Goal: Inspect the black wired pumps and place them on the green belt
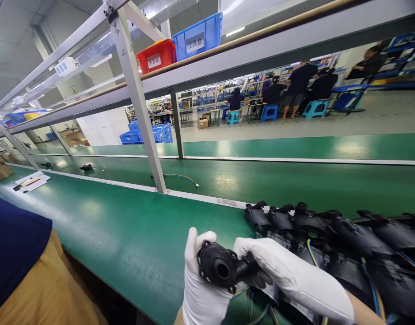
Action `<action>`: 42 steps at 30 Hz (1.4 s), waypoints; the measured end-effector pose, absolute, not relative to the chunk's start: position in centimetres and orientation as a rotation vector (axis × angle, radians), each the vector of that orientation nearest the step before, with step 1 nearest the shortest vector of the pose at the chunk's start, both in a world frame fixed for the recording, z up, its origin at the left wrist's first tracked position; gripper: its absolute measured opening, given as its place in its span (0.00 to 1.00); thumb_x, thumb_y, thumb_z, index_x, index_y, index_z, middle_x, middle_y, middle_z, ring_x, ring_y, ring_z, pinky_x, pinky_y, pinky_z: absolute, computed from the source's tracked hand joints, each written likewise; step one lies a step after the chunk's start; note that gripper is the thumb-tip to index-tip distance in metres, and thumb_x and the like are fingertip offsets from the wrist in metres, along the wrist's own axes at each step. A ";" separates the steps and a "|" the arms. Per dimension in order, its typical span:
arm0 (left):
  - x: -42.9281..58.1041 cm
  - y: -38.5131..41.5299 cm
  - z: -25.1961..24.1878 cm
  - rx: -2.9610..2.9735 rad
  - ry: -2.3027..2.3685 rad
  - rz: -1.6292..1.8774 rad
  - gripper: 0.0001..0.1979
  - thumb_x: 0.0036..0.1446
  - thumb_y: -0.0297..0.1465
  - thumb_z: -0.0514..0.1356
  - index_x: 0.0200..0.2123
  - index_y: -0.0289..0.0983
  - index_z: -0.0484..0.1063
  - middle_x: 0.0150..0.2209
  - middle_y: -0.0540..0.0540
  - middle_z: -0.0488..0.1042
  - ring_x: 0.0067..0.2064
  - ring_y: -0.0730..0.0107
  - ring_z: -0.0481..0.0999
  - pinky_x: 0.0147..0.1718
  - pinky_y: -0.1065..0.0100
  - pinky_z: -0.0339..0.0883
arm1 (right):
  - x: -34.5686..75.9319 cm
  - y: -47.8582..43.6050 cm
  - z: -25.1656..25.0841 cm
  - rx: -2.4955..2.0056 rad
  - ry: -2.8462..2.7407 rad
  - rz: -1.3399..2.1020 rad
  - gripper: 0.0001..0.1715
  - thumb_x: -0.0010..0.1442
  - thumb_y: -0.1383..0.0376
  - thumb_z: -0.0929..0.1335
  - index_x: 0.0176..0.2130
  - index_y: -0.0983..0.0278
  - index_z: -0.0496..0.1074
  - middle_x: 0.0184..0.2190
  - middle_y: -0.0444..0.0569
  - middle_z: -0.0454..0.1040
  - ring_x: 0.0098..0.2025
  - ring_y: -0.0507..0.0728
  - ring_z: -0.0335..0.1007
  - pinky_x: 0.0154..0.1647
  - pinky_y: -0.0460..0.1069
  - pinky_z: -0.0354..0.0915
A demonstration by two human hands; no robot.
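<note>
My left hand (204,282), in a white glove, is closed around a small black water pump (218,266). The pump's round cover faces me, with a dark port at its middle and screw lugs along its rim. My right hand (278,266), gloved as well, comes in from the right with its fingers closed at the pump's side outlet. Some of its fingers are hidden behind that part. Blue and yellow wires (253,307) hang below the hands; where they join is hidden. Several more black pumps (312,225) lie crowded together just right of my right hand.
The green bench (126,225) runs along to the left, past a metal post (139,99). On the conveyor behind lie a pump (87,167) and a wire (182,176). Red (156,56) and blue bins (197,38) stand overhead. A person (20,262) is close at left.
</note>
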State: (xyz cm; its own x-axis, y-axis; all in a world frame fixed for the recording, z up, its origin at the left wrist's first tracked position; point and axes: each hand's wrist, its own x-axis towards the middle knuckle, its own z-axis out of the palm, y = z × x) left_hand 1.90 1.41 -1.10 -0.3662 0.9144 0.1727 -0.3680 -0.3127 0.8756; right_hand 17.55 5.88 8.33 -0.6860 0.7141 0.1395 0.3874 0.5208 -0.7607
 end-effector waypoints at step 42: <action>1.9 2.6 -0.3 1.243 1.005 1.765 0.54 0.44 0.27 0.73 0.65 0.48 0.42 0.54 0.43 0.69 0.54 0.65 0.75 0.56 0.64 0.68 | 17.6 7.0 7.6 -0.886 -2.088 1.413 0.43 0.61 0.29 0.50 0.27 0.62 0.63 0.20 0.44 0.64 0.25 0.55 0.61 0.31 0.50 0.60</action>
State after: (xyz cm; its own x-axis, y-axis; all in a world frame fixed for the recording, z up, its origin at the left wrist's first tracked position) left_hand 1.90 2.63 -0.33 -0.2547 0.8906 0.3769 -0.1309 -0.4179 0.8990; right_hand 17.56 7.01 7.61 -0.6841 0.7291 0.0218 0.2506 0.2630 -0.9317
